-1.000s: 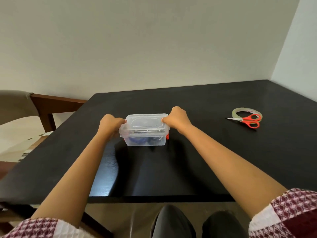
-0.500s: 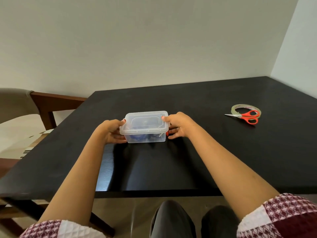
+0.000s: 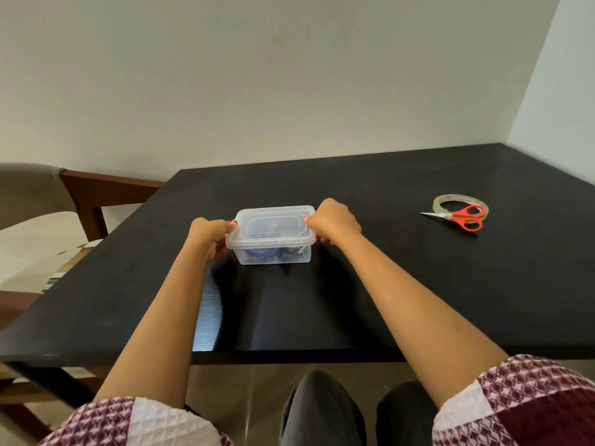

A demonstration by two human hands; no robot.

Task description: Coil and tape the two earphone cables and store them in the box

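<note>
Black tabletop (image 3: pixel 418 284): left grip (image 3: pixel 209 236) and right grip (image 3: pixel 335 220) each clasp one end of the lidded box (image 3: pixel 270 226). Likely light, thin, slick plastic, so hold by the ends.

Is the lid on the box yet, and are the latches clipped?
On: the lid sits flat over the box, left hand and right hand gripping its ends. Latches: cannot tell, the hands mostly cover them.

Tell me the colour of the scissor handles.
Scissor handles: orange-red, clearest in the head view.
</note>
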